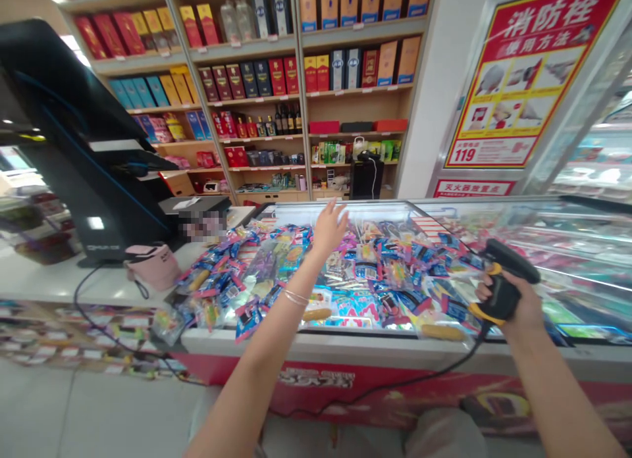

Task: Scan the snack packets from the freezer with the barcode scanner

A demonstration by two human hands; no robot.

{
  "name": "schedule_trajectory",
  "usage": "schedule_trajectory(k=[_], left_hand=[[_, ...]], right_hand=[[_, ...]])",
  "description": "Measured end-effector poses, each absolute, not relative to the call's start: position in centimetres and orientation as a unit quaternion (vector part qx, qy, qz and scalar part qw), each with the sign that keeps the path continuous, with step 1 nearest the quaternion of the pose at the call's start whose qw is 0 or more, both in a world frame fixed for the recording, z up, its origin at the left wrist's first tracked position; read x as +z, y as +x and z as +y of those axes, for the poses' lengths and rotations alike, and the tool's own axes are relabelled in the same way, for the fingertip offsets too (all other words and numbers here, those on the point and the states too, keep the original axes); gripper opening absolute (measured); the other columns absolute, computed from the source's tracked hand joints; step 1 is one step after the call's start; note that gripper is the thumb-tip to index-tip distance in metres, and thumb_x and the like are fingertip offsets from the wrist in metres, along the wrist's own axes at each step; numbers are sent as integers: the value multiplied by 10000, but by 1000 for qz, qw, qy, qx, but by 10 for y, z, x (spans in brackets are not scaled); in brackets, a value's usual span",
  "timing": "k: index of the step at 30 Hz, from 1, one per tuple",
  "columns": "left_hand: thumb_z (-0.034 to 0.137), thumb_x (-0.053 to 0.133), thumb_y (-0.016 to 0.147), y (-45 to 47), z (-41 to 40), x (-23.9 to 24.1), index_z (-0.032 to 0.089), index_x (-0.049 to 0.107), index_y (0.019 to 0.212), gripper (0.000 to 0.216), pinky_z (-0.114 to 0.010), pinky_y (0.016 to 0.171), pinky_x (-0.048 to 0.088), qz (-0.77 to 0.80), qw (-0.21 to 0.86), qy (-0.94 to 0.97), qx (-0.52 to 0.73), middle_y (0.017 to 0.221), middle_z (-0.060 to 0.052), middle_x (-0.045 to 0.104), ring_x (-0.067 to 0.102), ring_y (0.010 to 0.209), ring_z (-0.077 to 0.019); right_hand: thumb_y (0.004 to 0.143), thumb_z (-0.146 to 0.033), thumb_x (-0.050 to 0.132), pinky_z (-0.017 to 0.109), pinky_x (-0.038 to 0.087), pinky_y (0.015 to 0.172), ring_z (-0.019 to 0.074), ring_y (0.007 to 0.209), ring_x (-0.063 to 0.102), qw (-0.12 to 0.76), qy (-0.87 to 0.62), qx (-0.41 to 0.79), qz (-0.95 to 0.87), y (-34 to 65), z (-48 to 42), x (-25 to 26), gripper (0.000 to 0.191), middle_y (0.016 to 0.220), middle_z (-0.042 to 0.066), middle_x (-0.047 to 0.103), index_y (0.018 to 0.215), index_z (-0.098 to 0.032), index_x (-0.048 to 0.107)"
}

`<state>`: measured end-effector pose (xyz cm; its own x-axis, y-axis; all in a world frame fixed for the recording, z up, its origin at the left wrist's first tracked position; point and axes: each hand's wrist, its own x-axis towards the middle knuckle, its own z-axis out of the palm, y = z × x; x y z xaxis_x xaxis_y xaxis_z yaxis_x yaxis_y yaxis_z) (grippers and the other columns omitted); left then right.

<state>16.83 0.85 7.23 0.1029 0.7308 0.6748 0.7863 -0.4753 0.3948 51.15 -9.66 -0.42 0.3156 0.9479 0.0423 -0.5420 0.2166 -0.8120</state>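
Note:
My left hand (331, 228) reaches out over the glass top of a chest freezer (316, 343), its fingers spread and nothing in them. Below and around it lies a wide spread of small packaged snacks (366, 260), mostly in blue and pink wrappers. A bracelet circles my left wrist. On the right, my right hand (524, 306) is wrapped round the grip of a black and yellow barcode scanner (508, 274), held above the freezer's right part. The scanner's cable hangs from its handle and loops down along the freezer front.
A black checkout terminal (113, 201) stands on the white counter (106, 283) at left, beside a pink cup bag (154, 266). Shelves (358, 93) of boxed bottles line the back wall. A red sign (536, 70) hangs at right. The cable crosses in front of the freezer.

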Motion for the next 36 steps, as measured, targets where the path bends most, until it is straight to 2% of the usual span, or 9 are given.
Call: schedule_trajectory(k=[5,9,15,19,21,24,29,31,36], left_hand=[[278,423,900,54,8,85,184,626,1131,322,-386,1058,368,-568,71,-684,-453,1385,-101,498,477,1258,-233],[277,417,890,-7,-1,78,181,628,1120,327,-353,996,411,-655,91,-655,-366,1325,-101,549,542,1171,-234],[421,432,870,-68,-31,63,152,582,1176,434,-393,889,449,-794,67,-592,-124,1197,-174,609,580,1101,-304],[533,560,760,-90,-47,48,126,557,1198,598,-482,955,387,-834,10,-551,18,1267,-229,551,512,1187,-363],[526,650,678,-93,-50,39,116,554,1204,674,-502,986,348,-835,11,-548,52,1297,-245,521,459,1236,-375],[442,722,625,-92,-50,26,95,558,1202,693,-461,968,363,-834,48,-548,45,1296,-248,514,439,1245,-369],[281,746,598,-84,-46,17,74,586,1130,593,-409,937,389,-831,91,-547,43,1186,-246,586,510,1161,-350],[318,722,629,-78,-41,19,70,583,1110,559,-404,919,403,-831,90,-548,25,1146,-243,611,529,1142,-354],[414,485,830,-60,-17,32,90,500,1192,486,-364,808,466,-828,60,-552,-78,1088,-213,650,619,1033,-309]], right_hand=[[659,-281,601,217,346,355,86,416,395,700,-332,531,-344,450,-90,42,142,611,-6,441,762,-185,582],[662,-327,599,218,348,360,84,403,410,629,-307,601,-385,379,-65,55,177,597,-20,458,761,-188,553],[695,-401,596,211,372,356,98,399,437,511,-274,686,-440,279,-25,26,225,522,-19,478,672,-199,499],[668,-388,633,206,380,350,90,383,457,449,-266,734,-434,239,-14,-5,223,545,-16,531,686,-187,537],[672,-385,640,206,386,348,91,387,475,410,-270,744,-453,231,-15,-19,227,563,-11,553,698,-177,553],[703,-408,624,217,407,351,99,390,490,347,-294,753,-476,228,-19,-34,249,568,4,578,687,-167,563],[718,-436,609,235,430,355,112,358,481,323,-320,752,-478,229,-26,-39,284,488,11,563,660,-161,572],[734,-452,590,252,449,370,118,356,478,305,-318,767,-467,229,-27,-37,300,457,4,541,655,-163,568],[722,-442,596,255,459,374,120,376,486,306,-313,768,-467,229,-26,-36,297,462,4,539,646,-156,570]])
